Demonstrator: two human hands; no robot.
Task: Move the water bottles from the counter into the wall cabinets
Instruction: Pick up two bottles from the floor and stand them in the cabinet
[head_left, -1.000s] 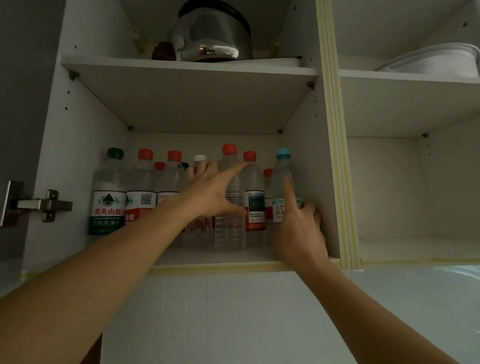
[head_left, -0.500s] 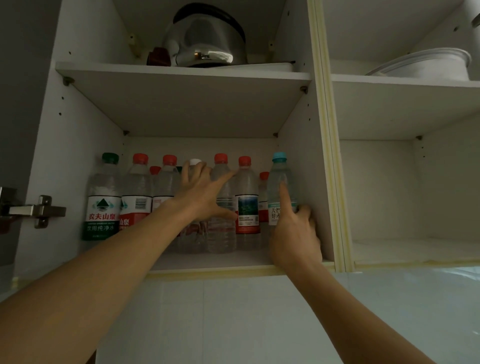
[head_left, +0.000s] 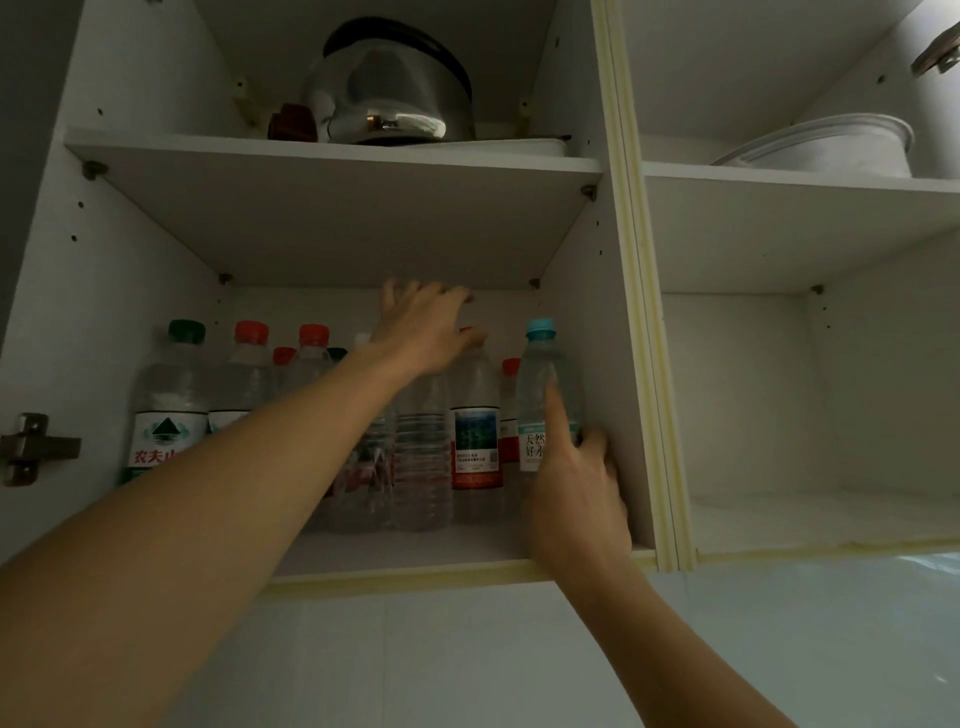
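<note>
We look up into the left wall cabinet (head_left: 613, 322), whose lower shelf (head_left: 395, 553) carries a row of water bottles standing upright from the left wall to the right wall. Our right hand (head_left: 576, 488) is at the shelf's front right corner, curled round the lower body of the blue-capped bottle (head_left: 540, 374), with the forefinger laid straight up its front over the white label and the other fingers wrapped round its right side. That bottle stands just beside the cabinet's right wall.

Our left hand (head_left: 423, 327) reaches high over the middle of the row, fingers spread and relaxed, holding nothing; its thumb lies close to the top of the bottle with the red and blue label (head_left: 475, 447), hiding most of that cap, and we cannot tell whether it touches. Left of that bottle stands a clear ribbed bottle (head_left: 421, 467), partly behind our forearm.

Toward the shelf's left end stand the green-capped bottle (head_left: 166, 405) near the left wall and two red-capped bottles (head_left: 244, 364) beside it, with smaller caps showing behind them in a back row.

On the upper shelf (head_left: 332, 156) sits a shiny metal kettle (head_left: 389, 88). In the right cabinet, a white pot (head_left: 831, 148) rests on the upper shelf. A door hinge (head_left: 31, 449) shows at the far left edge.
</note>
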